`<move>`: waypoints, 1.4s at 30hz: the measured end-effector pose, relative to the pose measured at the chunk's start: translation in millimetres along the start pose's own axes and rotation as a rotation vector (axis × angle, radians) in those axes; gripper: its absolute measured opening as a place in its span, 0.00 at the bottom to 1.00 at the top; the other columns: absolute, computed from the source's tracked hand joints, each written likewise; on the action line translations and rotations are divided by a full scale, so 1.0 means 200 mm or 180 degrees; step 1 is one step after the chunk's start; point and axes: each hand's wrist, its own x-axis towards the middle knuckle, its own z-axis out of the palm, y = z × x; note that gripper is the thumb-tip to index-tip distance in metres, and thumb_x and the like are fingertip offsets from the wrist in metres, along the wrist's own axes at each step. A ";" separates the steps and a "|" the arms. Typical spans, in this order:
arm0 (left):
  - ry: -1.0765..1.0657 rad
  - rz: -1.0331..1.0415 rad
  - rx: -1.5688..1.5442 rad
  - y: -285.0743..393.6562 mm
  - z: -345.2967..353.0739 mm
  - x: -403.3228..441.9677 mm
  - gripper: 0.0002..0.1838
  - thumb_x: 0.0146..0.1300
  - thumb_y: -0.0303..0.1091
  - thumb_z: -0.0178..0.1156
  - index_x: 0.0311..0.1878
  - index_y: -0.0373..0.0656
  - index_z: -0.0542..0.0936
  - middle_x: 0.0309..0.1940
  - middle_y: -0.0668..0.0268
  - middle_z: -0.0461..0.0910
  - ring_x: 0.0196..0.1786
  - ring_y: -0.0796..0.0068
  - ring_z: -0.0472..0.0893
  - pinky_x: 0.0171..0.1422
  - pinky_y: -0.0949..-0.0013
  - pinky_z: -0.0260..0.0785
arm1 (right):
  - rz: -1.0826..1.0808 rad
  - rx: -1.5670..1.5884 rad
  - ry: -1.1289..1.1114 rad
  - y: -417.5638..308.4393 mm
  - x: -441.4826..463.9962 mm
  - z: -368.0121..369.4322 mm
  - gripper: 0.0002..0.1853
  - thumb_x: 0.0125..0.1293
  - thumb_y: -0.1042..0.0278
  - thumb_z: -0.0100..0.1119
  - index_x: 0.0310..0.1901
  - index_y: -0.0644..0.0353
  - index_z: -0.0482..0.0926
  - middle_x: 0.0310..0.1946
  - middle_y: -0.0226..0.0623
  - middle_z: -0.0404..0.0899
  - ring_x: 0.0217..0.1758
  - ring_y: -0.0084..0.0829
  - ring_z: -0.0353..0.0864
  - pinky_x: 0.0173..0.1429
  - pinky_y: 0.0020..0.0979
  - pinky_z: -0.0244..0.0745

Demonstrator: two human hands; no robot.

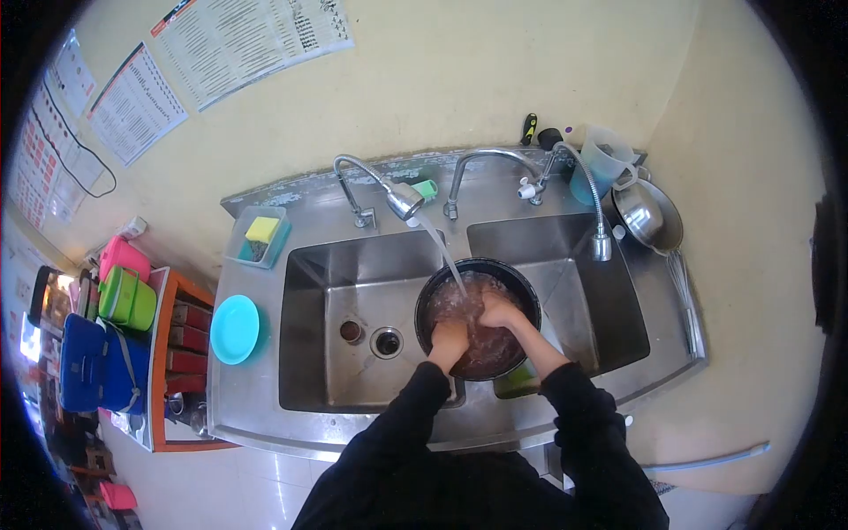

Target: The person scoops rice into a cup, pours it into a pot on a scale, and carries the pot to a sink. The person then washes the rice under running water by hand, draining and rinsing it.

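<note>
A round black pot (533, 299) rests across the divider between the two sink basins. Reddish-brown, bubbly water (484, 349) fills much of it, and what lies under the surface cannot be made out. Both hands reach into the pot: my left hand (450, 337) at the left side, my right hand (499, 311) nearer the middle. Their fingers are under the water, so what they hold, if anything, is hidden. From the left faucet (405, 201), a stream of water (444, 252) pours into the pot just beyond my hands.
The left basin (340, 296) holds a small brown cup (352, 331) beside the drain. A turquoise plate (235, 329) and a tub with a yellow sponge (261, 230) stand left. At right are another faucet (601, 243), a plastic pitcher (603, 159) and metal bowls (640, 212).
</note>
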 end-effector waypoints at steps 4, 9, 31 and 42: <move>0.1287 0.0404 -0.1443 -0.05 0.14 0.15 0.14 0.47 0.25 0.58 0.40 0.36 0.78 0.41 0.47 0.78 0.48 0.47 0.77 0.52 0.56 0.70 | -0.1422 0.1593 -0.0668 0.08 0.09 0.07 0.29 0.48 0.78 0.56 0.58 0.64 0.68 0.44 0.45 0.76 0.48 0.35 0.76 0.48 0.34 0.73; 0.0492 -0.0387 -0.1402 -0.04 -0.01 0.11 0.17 0.50 0.29 0.58 0.45 0.37 0.76 0.42 0.45 0.77 0.48 0.45 0.76 0.53 0.54 0.69 | -0.0581 0.2021 -0.0622 0.00 -0.01 0.03 0.19 0.53 0.78 0.53 0.50 0.60 0.75 0.26 0.29 0.75 0.27 0.25 0.73 0.29 0.24 0.69; -0.0397 -0.0048 -0.0294 -0.10 0.07 0.18 0.28 0.49 0.29 0.58 0.56 0.35 0.66 0.48 0.43 0.74 0.52 0.49 0.75 0.54 0.56 0.69 | 0.0056 0.0813 -0.0208 0.19 0.08 0.05 0.32 0.47 0.73 0.56 0.59 0.66 0.64 0.50 0.48 0.72 0.53 0.43 0.71 0.53 0.40 0.69; 0.0258 0.0114 -0.1609 -0.14 -0.12 0.18 0.17 0.50 0.35 0.59 0.40 0.32 0.78 0.42 0.42 0.77 0.50 0.45 0.75 0.53 0.57 0.68 | 0.0125 0.2048 -0.0331 -0.05 -0.06 -0.03 0.17 0.56 0.65 0.54 0.47 0.60 0.76 0.30 0.38 0.78 0.31 0.35 0.76 0.35 0.36 0.70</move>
